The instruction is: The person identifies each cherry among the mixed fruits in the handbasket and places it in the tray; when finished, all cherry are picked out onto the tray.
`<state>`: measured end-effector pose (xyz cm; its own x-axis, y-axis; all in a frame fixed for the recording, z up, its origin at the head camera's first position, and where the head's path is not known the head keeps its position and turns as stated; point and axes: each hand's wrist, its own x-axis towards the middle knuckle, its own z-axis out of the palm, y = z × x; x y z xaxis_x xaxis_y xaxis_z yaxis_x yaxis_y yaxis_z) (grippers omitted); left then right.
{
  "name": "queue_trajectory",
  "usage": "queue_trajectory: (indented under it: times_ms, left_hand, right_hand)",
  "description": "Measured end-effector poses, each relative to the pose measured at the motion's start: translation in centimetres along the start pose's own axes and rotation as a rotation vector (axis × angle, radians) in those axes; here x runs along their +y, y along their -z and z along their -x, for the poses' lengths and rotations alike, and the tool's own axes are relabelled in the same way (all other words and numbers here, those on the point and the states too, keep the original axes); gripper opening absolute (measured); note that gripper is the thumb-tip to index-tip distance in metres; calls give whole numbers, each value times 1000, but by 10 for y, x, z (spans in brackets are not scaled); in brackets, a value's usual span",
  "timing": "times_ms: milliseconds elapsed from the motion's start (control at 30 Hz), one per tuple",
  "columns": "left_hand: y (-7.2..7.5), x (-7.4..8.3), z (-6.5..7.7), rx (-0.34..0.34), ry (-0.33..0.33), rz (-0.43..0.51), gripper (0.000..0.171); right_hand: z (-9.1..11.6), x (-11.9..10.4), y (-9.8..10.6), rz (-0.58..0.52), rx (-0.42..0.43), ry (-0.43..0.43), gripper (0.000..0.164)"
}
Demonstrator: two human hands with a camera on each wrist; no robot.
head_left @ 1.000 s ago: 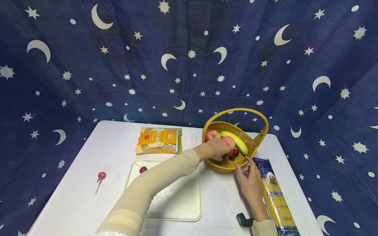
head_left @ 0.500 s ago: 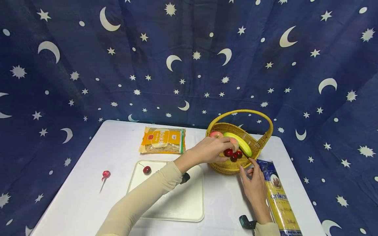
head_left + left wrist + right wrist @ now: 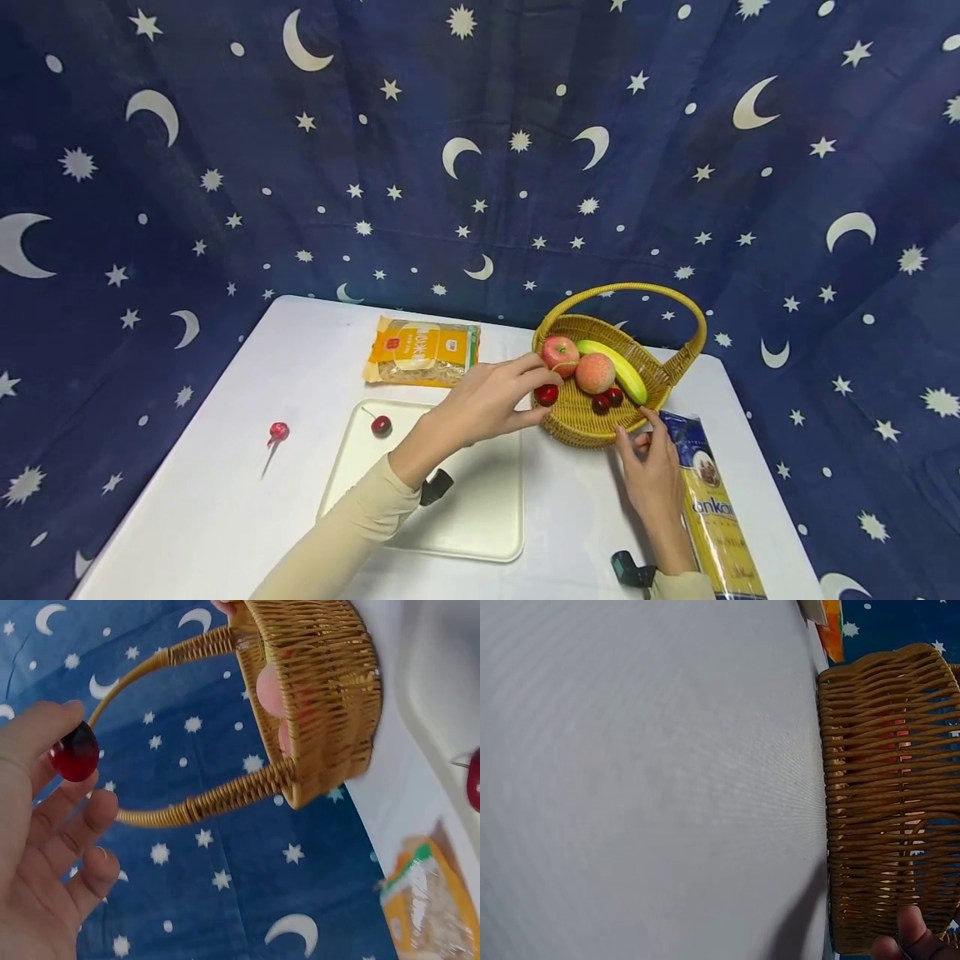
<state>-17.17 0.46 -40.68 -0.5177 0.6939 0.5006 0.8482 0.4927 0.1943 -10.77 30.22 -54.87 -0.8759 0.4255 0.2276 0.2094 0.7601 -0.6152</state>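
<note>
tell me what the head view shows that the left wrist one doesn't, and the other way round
Only head: the red lollipop, the blue-and-yellow packet and the left sleeve.
Only left wrist: the palm side of the left hand.
Both: the wicker basket, the orange bag, the tray, the cherry on it and that hand's pinched cherry.

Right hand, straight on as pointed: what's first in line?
The wicker basket, most likely: the right hand has its fingertips against or just short of it; exact depth is unclear.
</note>
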Motion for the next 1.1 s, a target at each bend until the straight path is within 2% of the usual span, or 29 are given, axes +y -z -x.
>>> queue_trajectory:
  times_ms: [100, 200, 467, 733, 867, 1100]
  left_hand:
    - [4, -2, 19, 40, 38, 1, 30]
    - [8, -4, 34, 52, 73, -7, 30]
    - [21, -11, 74, 133, 185, -73, 35]
    - [41, -17, 134, 179, 317, -162, 42]
    - [45, -19, 161, 186, 391, -185, 43]
    - [41, -17, 185, 220, 473, -199, 42]
  right_hand:
    - [1, -1, 0, 1, -8, -3, 60]
    - [1, 0, 1, 5, -13, -20, 60]
    - [1, 1, 0, -2, -11, -16, 60]
    - [0, 0, -3, -9, 3, 5, 59]
    - [-1, -1, -3, -9, 10, 12, 59]
    - [1, -2, -1, -17, -1, 5, 59]
